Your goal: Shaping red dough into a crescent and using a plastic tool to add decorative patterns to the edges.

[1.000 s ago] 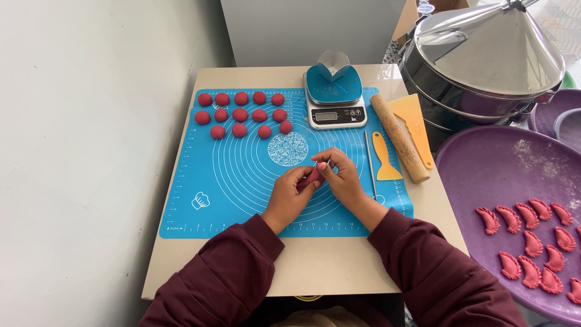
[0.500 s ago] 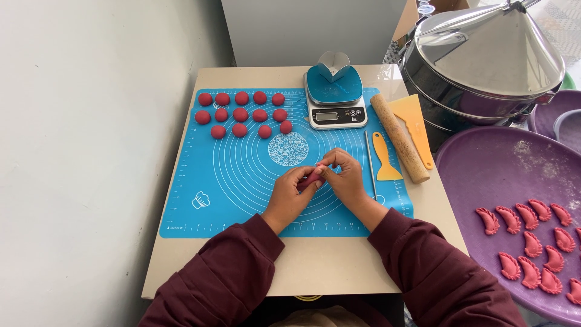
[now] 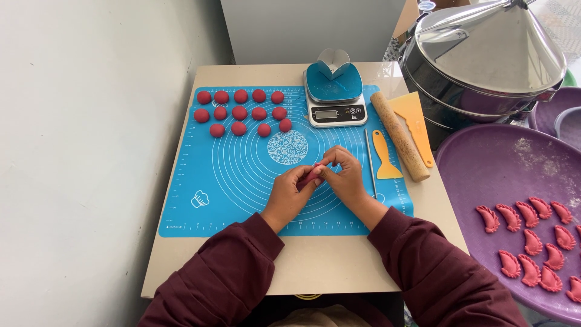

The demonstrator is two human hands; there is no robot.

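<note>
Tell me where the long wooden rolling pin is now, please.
In the head view, the long wooden rolling pin lies slanted on the right edge of the blue silicone mat, between the small yellow scraper and the large yellow plastic scraper, beside the digital kitchen scale.

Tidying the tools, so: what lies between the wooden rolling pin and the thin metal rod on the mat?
In the head view, a small yellow scraper lies between the wooden rolling pin and the thin metal rod.

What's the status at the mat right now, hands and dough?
Left hand and right hand both pinching one red dough piece over blue mat. Dough balls apart, nothing blocking.
</note>
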